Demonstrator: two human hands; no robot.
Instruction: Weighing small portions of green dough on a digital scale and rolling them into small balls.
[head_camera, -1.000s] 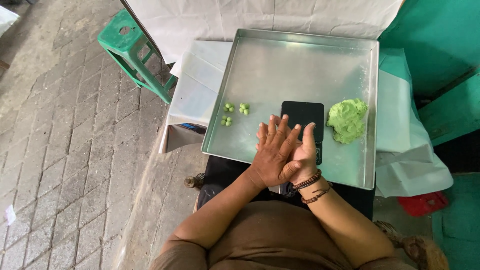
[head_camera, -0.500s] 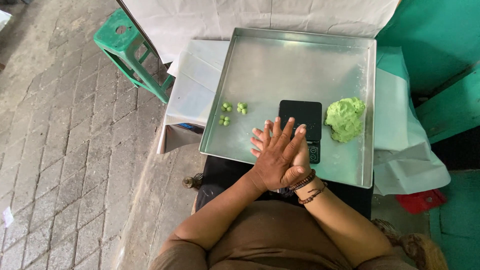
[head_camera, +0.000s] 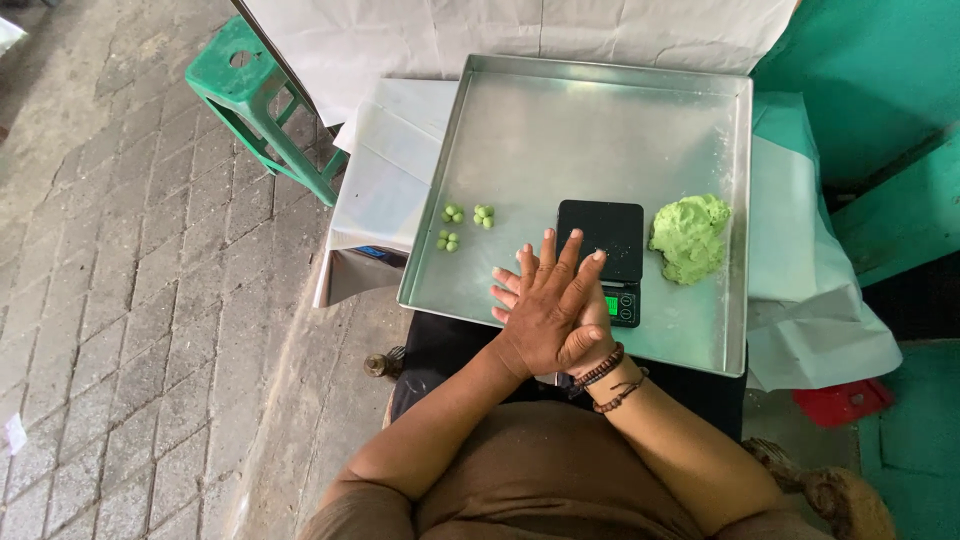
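My left hand (head_camera: 548, 312) lies flat on top of my right hand (head_camera: 506, 296), palms pressed together, fingers straight, over the near edge of a square metal tray (head_camera: 560, 130). Whatever is between the palms is hidden. Only the right hand's fingertips and braceleted wrist show. Just beyond the fingers sits a small black scale (head_camera: 600, 225) with a lit green display. A lump of green dough (head_camera: 690, 237) rests to the right of the scale. Three clusters of small green dough balls (head_camera: 453, 213) sit on the tray's left side.
The tray rests on a white-covered surface (head_camera: 385, 170). A green plastic stool (head_camera: 250, 90) stands on the brick paving to the left. A green wall (head_camera: 870, 90) is at the right, with a red object (head_camera: 845, 400) low down beside crumpled white sheet.
The pressed hands have slid a little against each other, with the top hand's fingers now pointing more toward the scale. The scale, dough and balls have not moved.
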